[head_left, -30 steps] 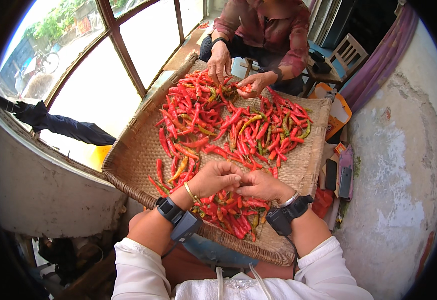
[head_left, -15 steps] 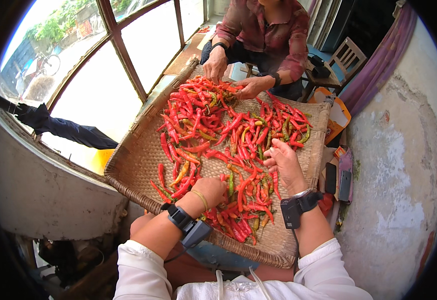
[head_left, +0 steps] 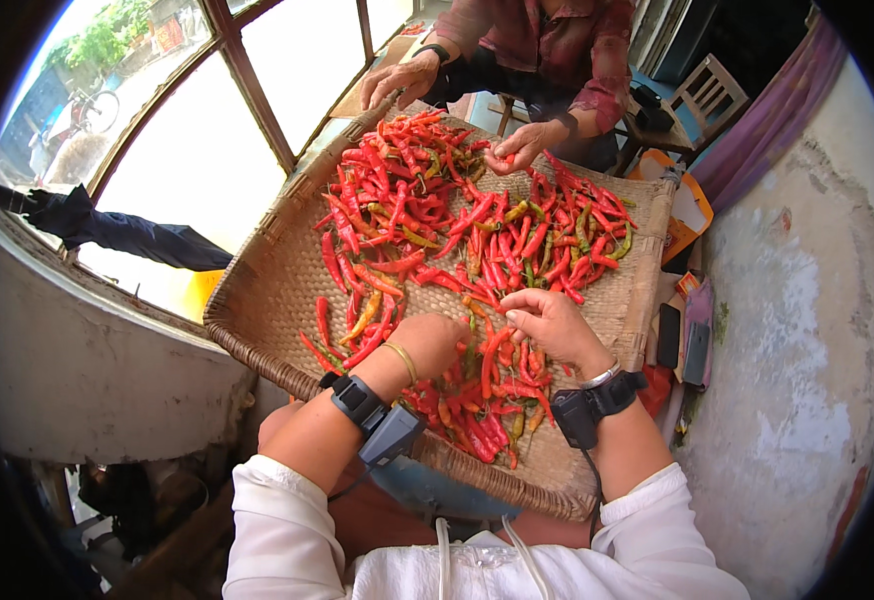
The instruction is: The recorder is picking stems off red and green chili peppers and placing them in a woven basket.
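Note:
Red chili peppers (head_left: 397, 190), some green or orange, are spread over a woven bamboo tray (head_left: 277, 290) in front of me. Over the near pile (head_left: 477, 430), my left hand (head_left: 427, 345) is closed with its fingers curled down; what it holds is hidden. My right hand (head_left: 562, 330) reaches in from the right, thumb and forefinger pinched at a red chili pepper among the others, close beside my left hand. Both wrists wear dark strapped devices.
Across the tray sits a person in a dark red shirt (head_left: 577, 50), one hand (head_left: 402, 80) at the far left rim, the other (head_left: 527, 145) holding a red chili. A window and folded umbrella (head_left: 147, 240) are left; an orange box (head_left: 687, 210) and wall (head_left: 787, 330) right.
My right hand has moved left and down to the near chilies, its fingers closing. My left hand shifted slightly right. The other person's hands have moved apart, one toward the tray's far left rim.

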`<state>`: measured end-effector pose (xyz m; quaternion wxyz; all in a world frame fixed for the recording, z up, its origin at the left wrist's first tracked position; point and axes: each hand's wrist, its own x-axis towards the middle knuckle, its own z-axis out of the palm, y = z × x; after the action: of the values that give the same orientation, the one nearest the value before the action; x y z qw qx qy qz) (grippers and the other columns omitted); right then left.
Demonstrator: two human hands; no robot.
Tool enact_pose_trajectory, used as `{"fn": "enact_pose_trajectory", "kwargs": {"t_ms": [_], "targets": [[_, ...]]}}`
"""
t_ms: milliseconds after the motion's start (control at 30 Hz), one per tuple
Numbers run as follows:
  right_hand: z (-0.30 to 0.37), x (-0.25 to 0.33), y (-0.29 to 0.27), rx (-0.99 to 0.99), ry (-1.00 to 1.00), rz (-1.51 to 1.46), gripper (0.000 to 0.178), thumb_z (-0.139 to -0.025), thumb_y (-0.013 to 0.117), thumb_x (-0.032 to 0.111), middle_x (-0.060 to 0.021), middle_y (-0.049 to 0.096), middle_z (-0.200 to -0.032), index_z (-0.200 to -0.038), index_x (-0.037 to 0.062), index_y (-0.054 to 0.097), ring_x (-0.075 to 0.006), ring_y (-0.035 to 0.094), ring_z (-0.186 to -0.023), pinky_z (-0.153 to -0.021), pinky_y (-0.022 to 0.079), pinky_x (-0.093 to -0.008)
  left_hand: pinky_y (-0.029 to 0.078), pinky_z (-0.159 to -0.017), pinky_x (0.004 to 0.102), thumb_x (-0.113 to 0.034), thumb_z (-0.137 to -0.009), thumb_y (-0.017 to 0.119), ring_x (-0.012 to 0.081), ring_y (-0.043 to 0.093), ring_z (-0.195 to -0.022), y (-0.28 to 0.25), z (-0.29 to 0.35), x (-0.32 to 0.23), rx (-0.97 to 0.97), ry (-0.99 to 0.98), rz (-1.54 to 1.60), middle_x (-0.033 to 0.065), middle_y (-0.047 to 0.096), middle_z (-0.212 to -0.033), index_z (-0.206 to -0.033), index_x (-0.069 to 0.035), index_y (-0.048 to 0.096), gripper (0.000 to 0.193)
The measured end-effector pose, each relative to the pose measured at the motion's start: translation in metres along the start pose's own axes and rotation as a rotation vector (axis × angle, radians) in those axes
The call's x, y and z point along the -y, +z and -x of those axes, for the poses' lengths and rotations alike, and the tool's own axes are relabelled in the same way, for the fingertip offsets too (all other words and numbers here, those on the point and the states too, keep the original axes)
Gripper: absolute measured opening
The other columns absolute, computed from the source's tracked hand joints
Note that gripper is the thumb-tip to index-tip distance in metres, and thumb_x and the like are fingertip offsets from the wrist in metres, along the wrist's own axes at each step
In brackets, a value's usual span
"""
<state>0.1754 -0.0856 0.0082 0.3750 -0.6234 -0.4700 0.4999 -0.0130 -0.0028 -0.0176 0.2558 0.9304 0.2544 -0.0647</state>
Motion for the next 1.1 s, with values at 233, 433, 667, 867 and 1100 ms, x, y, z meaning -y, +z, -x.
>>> {"fn": "enact_pose_trajectory", "kwargs": {"t_ms": [233,433,667,867,1100], "targets": [[0.002,-0.005,0.008,0.017,-0.059,0.029,0.036,-0.081,0.059,0.013,-0.0011,0.057,-0.072,-0.114,0.0001,0.05,-0.0083,0.055,-0.059,-0.053,0.044,-0.0241,0.046,-0.065,0.0264,-0.002,-0.078,0.054,0.0119,0.055,-0.07,-0.004,0.001,-0.002,-0.082,0.136,0.716,0.0066,0.06,-0.081,-0.13,-0.008,0.031,0.058],[0.005,0.007,0.008,0.057,0.038,-0.064,0.025,-0.082,0.058,0.012,-0.001,0.056,-0.069,-0.104,0.0013,0.054,-0.0067,0.052,-0.053,-0.048,0.041,-0.0208,0.045,-0.063,0.0252,-0.001,-0.08,0.053,0.0087,0.051,-0.07,-0.011,0.003,-0.005,0.022,0.146,0.869,0.0059,0.059,-0.081,-0.133,-0.007,0.025,0.06],[0.006,0.014,0.002,0.166,0.149,-0.181,0.009,-0.083,0.055,0.012,0.0012,0.055,-0.065,-0.087,0.0042,0.056,-0.0032,0.051,-0.052,-0.043,0.038,-0.0174,0.047,-0.066,0.033,-0.007,-0.075,0.06,0.0222,0.061,-0.075,-0.018,0.005,-0.008,0.047,0.075,0.707,0.014,0.062,-0.083,-0.122,-0.003,0.039,0.051],[0.0,0.007,-0.022,-0.303,-0.057,-0.592,0.033,-0.084,0.055,0.014,-0.0052,0.059,-0.079,-0.113,0.0011,0.046,-0.0062,0.056,-0.057,-0.045,0.041,-0.0156,0.047,-0.069,0.0419,-0.018,-0.075,0.056,0.0335,0.059,-0.081,-0.003,0.004,0.005,-0.152,-0.078,0.064,0.0181,0.061,-0.086,-0.108,-0.004,0.05,0.037],[0.001,0.003,-0.016,-0.167,0.022,-0.292,0.042,-0.085,0.052,0.016,-0.0078,0.059,-0.084,-0.121,-0.0014,0.042,-0.0087,0.057,-0.064,-0.05,0.044,-0.0191,0.046,-0.076,0.0407,-0.021,-0.071,0.063,0.0358,0.056,-0.087,0.013,-0.008,0.008,0.11,-0.019,-0.017,0.0195,0.056,-0.094,-0.119,-0.006,0.042,0.055]]}}
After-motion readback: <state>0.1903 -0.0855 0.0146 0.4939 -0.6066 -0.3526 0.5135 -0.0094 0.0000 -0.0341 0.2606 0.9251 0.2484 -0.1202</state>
